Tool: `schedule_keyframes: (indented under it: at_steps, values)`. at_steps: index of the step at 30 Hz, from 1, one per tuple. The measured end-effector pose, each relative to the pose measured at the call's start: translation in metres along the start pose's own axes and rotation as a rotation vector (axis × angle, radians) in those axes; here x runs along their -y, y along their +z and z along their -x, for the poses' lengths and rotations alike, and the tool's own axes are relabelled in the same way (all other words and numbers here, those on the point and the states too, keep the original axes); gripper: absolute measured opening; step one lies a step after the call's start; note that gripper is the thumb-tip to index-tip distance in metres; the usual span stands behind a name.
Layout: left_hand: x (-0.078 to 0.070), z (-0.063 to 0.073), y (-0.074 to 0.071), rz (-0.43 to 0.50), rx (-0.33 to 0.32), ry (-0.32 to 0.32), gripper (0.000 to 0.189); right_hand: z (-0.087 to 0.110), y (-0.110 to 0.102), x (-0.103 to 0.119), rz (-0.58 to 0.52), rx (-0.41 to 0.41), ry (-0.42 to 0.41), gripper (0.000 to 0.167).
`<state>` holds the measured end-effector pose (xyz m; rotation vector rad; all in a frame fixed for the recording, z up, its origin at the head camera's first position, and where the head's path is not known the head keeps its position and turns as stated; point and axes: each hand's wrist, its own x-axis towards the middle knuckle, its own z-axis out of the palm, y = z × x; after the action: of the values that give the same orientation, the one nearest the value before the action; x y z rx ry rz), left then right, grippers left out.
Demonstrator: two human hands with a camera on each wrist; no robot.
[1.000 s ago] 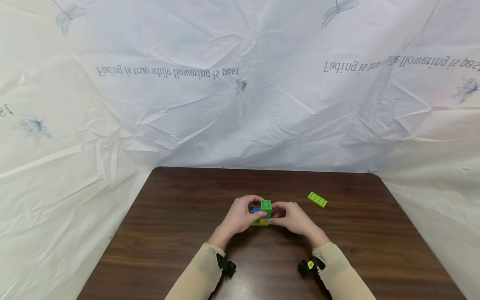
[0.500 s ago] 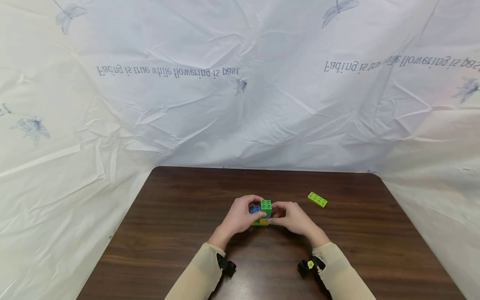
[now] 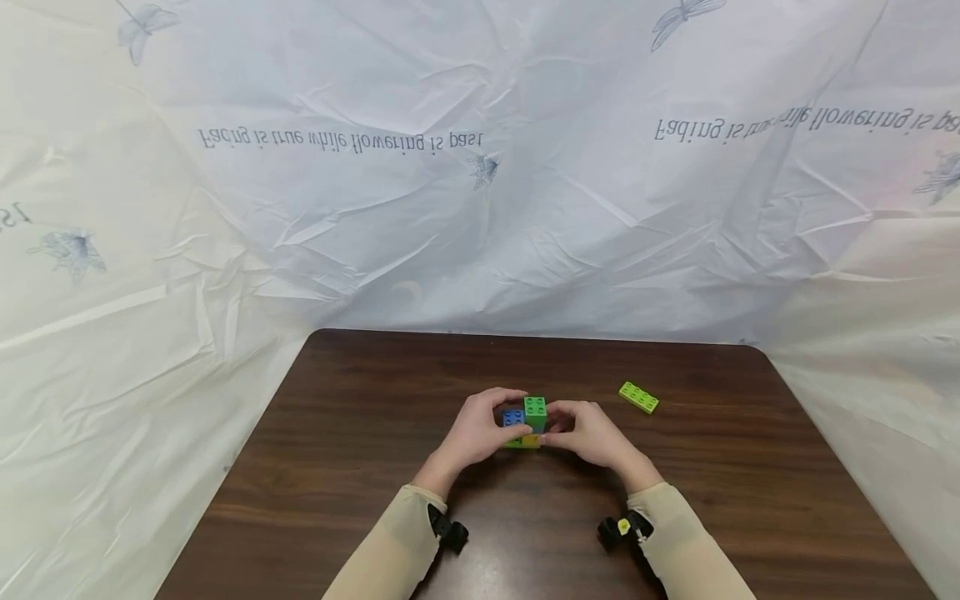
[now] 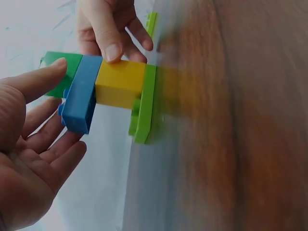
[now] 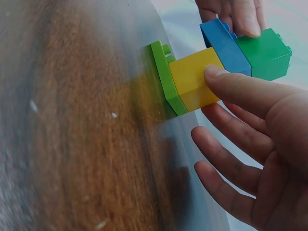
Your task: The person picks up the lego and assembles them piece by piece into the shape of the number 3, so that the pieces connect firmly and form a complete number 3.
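A stack of toy building bricks stands near the middle of the table. At its base is a lime-green plate (image 4: 148,103), with a yellow brick (image 4: 119,85) on one end. Above the yellow sits a blue brick (image 4: 82,103) that juts out to the left, and a green brick (image 3: 535,405) tops its right end. My left hand (image 3: 474,431) pinches the green brick, its thumb on the near face. With its thumb on the near side and fingers behind, my right hand (image 3: 592,435) pinches the yellow brick (image 5: 195,79).
Another lime-green plate (image 3: 638,397) lies on the dark wooden table (image 3: 375,383), to the right of the stack and farther back. White printed sheeting (image 3: 480,233) hangs behind the table and along both sides.
The head view has shifted very slightly. Both hands keep the same hold on the bricks, and the stack looks the same.
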<state>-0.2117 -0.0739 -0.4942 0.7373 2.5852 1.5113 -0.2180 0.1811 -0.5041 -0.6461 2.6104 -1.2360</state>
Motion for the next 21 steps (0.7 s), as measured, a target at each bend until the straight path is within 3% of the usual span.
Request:
schedule_keyframes:
  at_steps: [10,21]
  values:
    - [0.018,0.011,-0.016,0.022,-0.005,-0.08,0.048,0.001,0.0,0.004,-0.004,-0.015,0.015,0.036]
    - [0.022,0.011,-0.016,0.017,0.007,-0.151,0.045,0.001,-0.001,0.003,0.004,-0.007,0.007,0.036]
